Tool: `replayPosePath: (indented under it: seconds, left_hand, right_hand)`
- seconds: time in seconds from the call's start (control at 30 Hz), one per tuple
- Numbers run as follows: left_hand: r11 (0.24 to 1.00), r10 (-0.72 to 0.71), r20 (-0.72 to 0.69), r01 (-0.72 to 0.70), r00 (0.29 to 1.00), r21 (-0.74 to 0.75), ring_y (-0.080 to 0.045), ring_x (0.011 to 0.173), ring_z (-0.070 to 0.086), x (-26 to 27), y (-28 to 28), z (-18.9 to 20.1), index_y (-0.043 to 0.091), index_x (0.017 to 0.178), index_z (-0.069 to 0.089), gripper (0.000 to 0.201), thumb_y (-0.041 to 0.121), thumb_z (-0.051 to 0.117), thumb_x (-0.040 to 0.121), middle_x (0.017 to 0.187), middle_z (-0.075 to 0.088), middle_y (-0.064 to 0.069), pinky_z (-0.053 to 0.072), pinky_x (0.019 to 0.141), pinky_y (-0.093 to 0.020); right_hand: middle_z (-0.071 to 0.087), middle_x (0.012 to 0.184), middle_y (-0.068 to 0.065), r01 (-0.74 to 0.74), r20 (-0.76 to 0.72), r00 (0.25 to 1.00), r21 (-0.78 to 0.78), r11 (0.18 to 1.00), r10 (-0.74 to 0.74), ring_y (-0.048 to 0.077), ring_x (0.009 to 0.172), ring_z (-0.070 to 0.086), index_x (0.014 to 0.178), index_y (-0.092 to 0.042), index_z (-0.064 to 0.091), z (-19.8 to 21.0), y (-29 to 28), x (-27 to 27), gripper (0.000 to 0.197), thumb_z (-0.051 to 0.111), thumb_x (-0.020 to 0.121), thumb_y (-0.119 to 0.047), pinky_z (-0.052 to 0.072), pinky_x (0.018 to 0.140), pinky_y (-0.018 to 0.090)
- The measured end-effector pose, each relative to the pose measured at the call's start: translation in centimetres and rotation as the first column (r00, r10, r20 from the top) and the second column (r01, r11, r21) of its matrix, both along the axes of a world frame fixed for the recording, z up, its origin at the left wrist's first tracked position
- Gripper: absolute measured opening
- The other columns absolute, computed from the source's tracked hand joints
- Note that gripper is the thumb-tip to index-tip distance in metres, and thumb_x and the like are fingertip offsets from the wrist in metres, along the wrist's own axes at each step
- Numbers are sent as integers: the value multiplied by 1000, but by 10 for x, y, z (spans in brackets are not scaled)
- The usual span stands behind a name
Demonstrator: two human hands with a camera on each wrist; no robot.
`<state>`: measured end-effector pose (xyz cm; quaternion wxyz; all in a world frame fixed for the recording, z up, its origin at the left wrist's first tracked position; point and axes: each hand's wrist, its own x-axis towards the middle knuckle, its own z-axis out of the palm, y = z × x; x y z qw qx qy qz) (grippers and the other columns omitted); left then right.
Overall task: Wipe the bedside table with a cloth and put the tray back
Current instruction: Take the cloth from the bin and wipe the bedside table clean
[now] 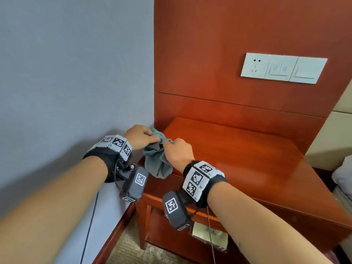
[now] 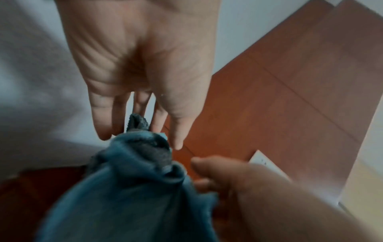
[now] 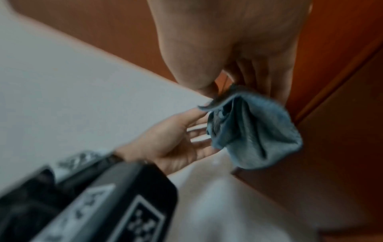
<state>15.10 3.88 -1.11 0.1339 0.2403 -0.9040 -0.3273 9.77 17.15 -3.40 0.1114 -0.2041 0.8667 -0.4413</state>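
A grey-blue cloth [image 1: 157, 166] hangs bunched in the air over the front left corner of the red-brown bedside table [image 1: 238, 159]. My left hand [image 1: 155, 136] pinches its top edge between thumb and nearly straight fingers. Close beside it, my right hand [image 1: 167, 142] pinches the same bunched top with curled fingers. In the left wrist view the cloth [image 2: 128, 188] rises between the fingers of my left hand [image 2: 145, 131]. In the right wrist view the cloth [image 3: 254, 134] dangles from my right hand [image 3: 225, 86]. No tray is in view.
A grey wall [image 1: 66, 82] runs close along the table's left side. A wooden panel behind holds a white socket and switch plate [image 1: 283, 68]. A bed [image 1: 342, 178] borders the right. A beige packet [image 1: 209, 235] lies on the lower shelf. Carpet [image 1: 129, 250] lies below.
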Motion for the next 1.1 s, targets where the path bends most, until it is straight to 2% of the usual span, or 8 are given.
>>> replayPosePath:
  seconds: [0.1, 0.17, 0.3, 0.4, 0.53, 0.67, 0.9, 1.1]
  left_hand:
    - [994, -48, 55, 53, 997, -92, -23, 107, 63, -4, -3, -23, 22, 119, 66, 35, 31, 67, 85, 120, 68, -2, 49, 91, -31]
    - [994, -48, 30, 51, 998, -98, -24, 111, 61, -8, -4, -32, 23, 132, 55, 46, 22, 64, 87, 127, 64, -3, 48, 96, -35]
    - [970, -186, 181, 210, 966, -122, -25, 118, 52, -16, -6, -42, 24, 155, -3, 71, 14, 41, 99, 130, 46, -4, 41, 108, -39]
    - [947, -271, 295, 309, 916, -90, -21, 151, 9, -26, -19, -46, 22, 154, -3, 61, 21, 31, 104, 163, 6, 0, 11, 123, -38]
    - [930, -248, 454, 342, 856, -137, -25, 151, 3, -41, -20, -39, 21, 155, -1, 72, 58, 21, 98, 163, 4, 3, 9, 123, -44]
    - [940, -115, 514, 260, 850, -220, -25, 151, -4, -56, -2, -36, 8, 153, -8, 58, 20, 21, 105, 163, -4, -8, 5, 123, -40]
    - [895, -154, 569, 358, 807, -266, -27, 151, 5, -91, 84, -25, 2, 151, -13, 60, 15, 23, 104, 162, -6, -15, 13, 122, -37]
    - [812, -307, 569, 522, 763, -262, -29, 142, 33, -122, 180, -18, 5, 152, -10, 61, 29, 21, 105, 162, -3, -12, 36, 110, -33]
  right_hand:
    - [47, 126, 13, 20, -309, 951, 71, 997, 3, 34, 119, 46, 121, -6, 46, -9, 3, 0, 40, 51, 91, -31, 44, 96, 44]
    - [37, 143, 13, -108, -442, 885, 110, 988, 146, 30, 134, 33, 136, -6, 39, -16, 2, -3, 52, 49, 94, -34, 33, 110, 43]
    - [-2, 164, 2, -309, -423, 764, 424, 852, 487, 18, 150, -6, 155, -14, 8, -39, -5, -4, 60, 26, 102, -35, 6, 121, 47]
    - [-14, 163, 0, -276, -379, 773, 519, 809, 508, 16, 149, -15, 155, -16, -4, -51, -8, -4, 65, 22, 101, -41, -1, 121, 47]
    - [-17, 162, 0, -286, -330, 793, 542, 790, 513, 15, 148, -17, 154, -13, -7, -49, -4, -7, 68, 19, 101, -45, -4, 121, 44]
    - [-18, 162, 0, -286, -304, 800, 563, 775, 517, 14, 148, -18, 155, -13, -9, -46, 9, -17, 68, 20, 101, -44, -6, 121, 42]
    - [-18, 161, -5, -237, -256, 845, 607, 758, 469, 11, 148, -18, 154, -17, -10, -43, 85, -50, 68, 20, 99, -44, -7, 120, 47]
    - [-17, 161, -14, -185, -237, 890, 592, 785, 389, 3, 147, -17, 153, -27, -13, -41, 193, -76, 85, 16, 89, -73, -11, 119, 47]
